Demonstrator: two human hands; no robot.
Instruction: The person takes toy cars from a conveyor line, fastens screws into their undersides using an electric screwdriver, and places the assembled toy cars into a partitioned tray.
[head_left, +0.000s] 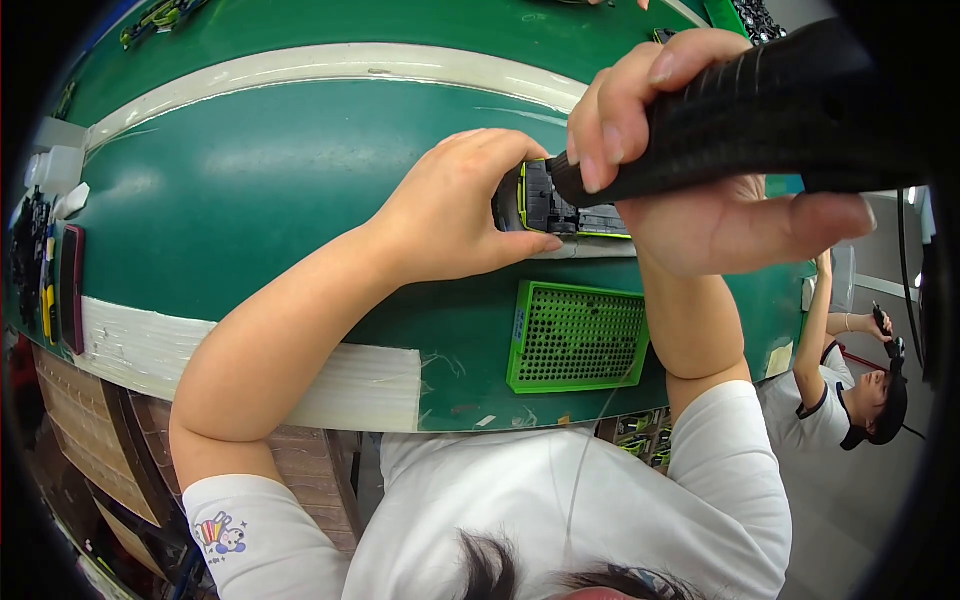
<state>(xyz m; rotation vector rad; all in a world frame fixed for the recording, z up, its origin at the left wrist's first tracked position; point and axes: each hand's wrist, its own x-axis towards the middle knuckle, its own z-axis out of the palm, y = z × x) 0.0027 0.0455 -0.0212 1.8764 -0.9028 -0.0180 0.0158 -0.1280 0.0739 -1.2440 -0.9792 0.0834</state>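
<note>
My left hand (455,200) reaches in from the left, thumb and fingers closed around the end of a small black part with lime-yellow edges (546,205), like a toy car's underside. High in front of it, my right hand (690,230) grips a thick black tool (740,120) that looks like an electric screwdriver. Its narrower end points down-left at the black part; whether the tip touches cannot be made out. The tool and my right hand cover the part's right side. Nearer to me lies a bright green tray (580,386) with a grid of small holes.
A dark red-edged phone-like slab (72,290), pens (47,270) and black pieces (30,240) line the table's left edge. White tape strips (370,390) cross the green tabletop (270,180). At right, another person (835,400) works with raised arms. Wooden-looking panels (90,440) stand below left.
</note>
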